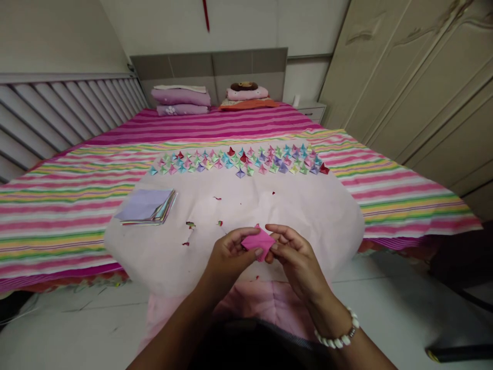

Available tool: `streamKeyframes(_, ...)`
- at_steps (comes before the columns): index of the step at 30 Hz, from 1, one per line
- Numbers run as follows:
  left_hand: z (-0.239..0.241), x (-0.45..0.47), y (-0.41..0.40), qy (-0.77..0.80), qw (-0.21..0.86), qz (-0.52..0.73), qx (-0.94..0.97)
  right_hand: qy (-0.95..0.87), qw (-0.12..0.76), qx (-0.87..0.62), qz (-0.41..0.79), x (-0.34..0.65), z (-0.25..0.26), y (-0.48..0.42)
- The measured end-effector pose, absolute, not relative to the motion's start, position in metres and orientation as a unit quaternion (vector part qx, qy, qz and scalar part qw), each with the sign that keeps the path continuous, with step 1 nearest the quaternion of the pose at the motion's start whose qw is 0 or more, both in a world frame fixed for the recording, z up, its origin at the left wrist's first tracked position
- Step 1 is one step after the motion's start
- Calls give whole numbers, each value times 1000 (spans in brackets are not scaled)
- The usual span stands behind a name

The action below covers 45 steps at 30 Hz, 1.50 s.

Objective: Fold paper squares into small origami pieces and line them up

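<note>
A small folded piece of pink paper [259,241] is held between both hands above the near edge of a pale pink sheet [316,216] spread on the bed. My left hand [231,254] pinches its left side with thumb and fingers closed. My right hand [295,252], with a white shell bracelet on the wrist, pinches the right side. A stack of coloured square papers [148,207] lies to the left on the sheet. Several folded paper shapes [239,160] in many colours lie in rows at the sheet's far edge.
Striped pink, yellow and green bedding [57,205] covers the bed. Pillows [181,100] and folded blankets [246,97] sit at the headboard. A wardrobe [416,87] stands on the right, a slatted panel [57,113] on the left. Tiny paper scraps [190,224] dot the sheet.
</note>
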<state>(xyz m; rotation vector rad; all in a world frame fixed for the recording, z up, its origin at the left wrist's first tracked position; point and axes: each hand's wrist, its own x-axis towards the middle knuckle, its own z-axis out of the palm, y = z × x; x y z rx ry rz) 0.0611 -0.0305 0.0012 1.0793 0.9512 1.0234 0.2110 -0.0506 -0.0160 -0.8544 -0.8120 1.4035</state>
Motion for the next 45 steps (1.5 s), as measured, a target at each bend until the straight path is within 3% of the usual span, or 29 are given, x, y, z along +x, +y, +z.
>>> streamKeyframes(21, 3, 63, -30, 419, 641, 435, 474, -411, 566, -421, 577, 214, -11, -50)
streamKeyframes(33, 4, 50, -20, 460, 577, 377, 560, -414, 569, -422, 572, 218, -18, -48)
streamKeyframes(45, -15, 70, -29, 438, 677, 438, 398, -366, 612, -438, 548, 210, -27, -46)
